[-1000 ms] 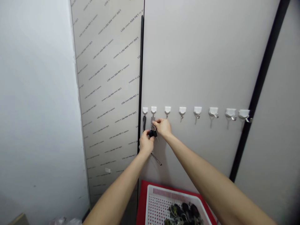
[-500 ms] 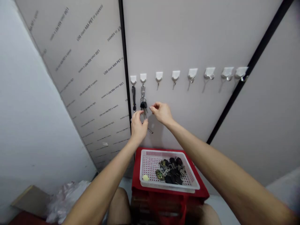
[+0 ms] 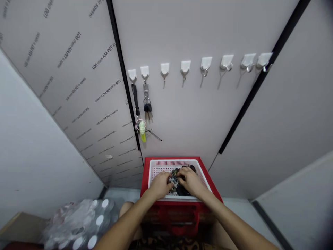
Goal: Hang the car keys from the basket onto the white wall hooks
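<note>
My left hand (image 3: 160, 185) and my right hand (image 3: 191, 181) are both down in a white perforated plastic basket (image 3: 177, 163), side by side on a heap of keys and key fobs (image 3: 179, 189). Their fingers almost meet over the heap and hide most of it. Whether either hand grips a key is hard to tell. Higher up, a set of keys with black heads (image 3: 147, 107) hangs from the second adhesive wall hook (image 3: 145, 72). A black strap (image 3: 135, 99) hangs from the first hook, with a yellow-green fob (image 3: 142, 127) below it.
The basket sits inside a red crate (image 3: 145, 173) in front of my legs. A row of several white hooks runs along the grey panel, crossed by black strips. A plastic-wrapped pack of bottles (image 3: 83, 218) and cardboard (image 3: 20, 225) lie at lower left.
Both hands have dropped from the hanging keys into the basket. The view has tilted down, showing the whole basket. A yellow-green fob now shows below the strap, where my left hand was.
</note>
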`<act>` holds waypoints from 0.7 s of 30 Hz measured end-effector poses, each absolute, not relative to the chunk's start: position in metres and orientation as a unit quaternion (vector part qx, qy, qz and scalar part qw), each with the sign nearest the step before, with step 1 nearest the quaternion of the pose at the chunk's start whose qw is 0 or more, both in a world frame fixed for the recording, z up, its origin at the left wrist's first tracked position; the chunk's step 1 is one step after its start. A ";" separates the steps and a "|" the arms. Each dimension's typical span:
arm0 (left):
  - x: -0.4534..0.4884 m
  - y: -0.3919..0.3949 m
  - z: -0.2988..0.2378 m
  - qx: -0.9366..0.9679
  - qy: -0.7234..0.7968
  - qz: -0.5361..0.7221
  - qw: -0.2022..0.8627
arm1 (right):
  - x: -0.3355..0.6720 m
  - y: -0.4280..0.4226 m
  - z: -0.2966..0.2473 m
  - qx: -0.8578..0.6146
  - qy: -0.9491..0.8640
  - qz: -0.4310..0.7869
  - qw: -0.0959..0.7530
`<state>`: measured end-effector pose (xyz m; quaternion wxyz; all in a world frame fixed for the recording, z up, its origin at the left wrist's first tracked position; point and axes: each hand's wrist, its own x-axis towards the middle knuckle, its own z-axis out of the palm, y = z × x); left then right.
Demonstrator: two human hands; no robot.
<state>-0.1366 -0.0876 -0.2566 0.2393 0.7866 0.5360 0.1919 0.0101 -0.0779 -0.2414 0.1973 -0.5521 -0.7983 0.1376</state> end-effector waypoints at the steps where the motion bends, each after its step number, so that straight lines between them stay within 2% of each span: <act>1: -0.136 -0.086 -0.256 0.787 0.535 0.187 0.242 | 0.010 -0.079 -0.242 -0.551 -0.801 0.130 0.191; 8: -0.138 -0.082 -0.259 0.776 0.544 0.177 0.265 | 0.009 -0.081 -0.242 -0.535 -0.829 0.105 0.124; 13: -0.138 -0.080 -0.263 0.767 0.545 0.200 0.273 | 0.007 -0.079 -0.244 -0.525 -0.837 0.101 0.118; 21: -0.125 -0.058 -0.266 0.640 0.653 0.264 0.307 | 0.005 -0.079 -0.243 -0.561 -0.813 0.097 0.125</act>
